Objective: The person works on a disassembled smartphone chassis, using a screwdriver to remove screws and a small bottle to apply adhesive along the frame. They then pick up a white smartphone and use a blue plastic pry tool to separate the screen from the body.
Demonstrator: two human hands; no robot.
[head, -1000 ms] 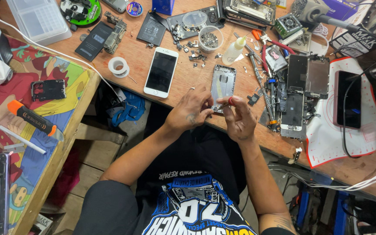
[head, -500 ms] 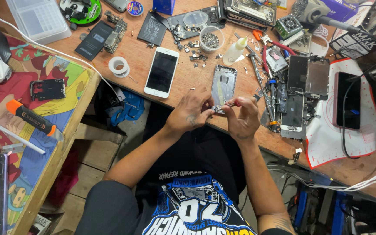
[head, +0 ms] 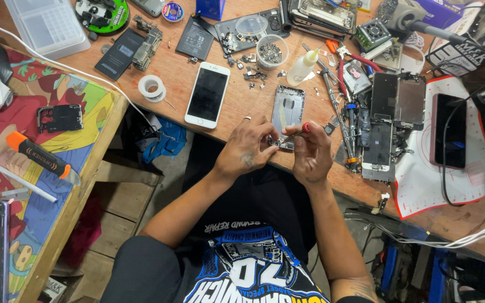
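An opened silver phone housing (head: 288, 110) lies on the wooden workbench (head: 242, 106) in front of me. My left hand (head: 246, 149) pinches its near end with thumb and fingers. My right hand (head: 310, 154) holds a small screwdriver with a red cap (head: 295, 133), its tip pointing left at the lower edge of the housing, close to my left fingertips. What the tip touches is hidden by my fingers.
A white phone (head: 207, 94) lies face up left of the housing. A tape roll (head: 152, 87), a small bowl of screws (head: 271, 52), a glue bottle (head: 302, 67), several tools and phone parts (head: 378, 123) crowd the bench. A red-cased phone (head: 449, 131) rests on a mat at right.
Both hands have stayed at the near end of the housing. My right hand has turned slightly, and the screwdriver with its red cap now shows between the two hands.
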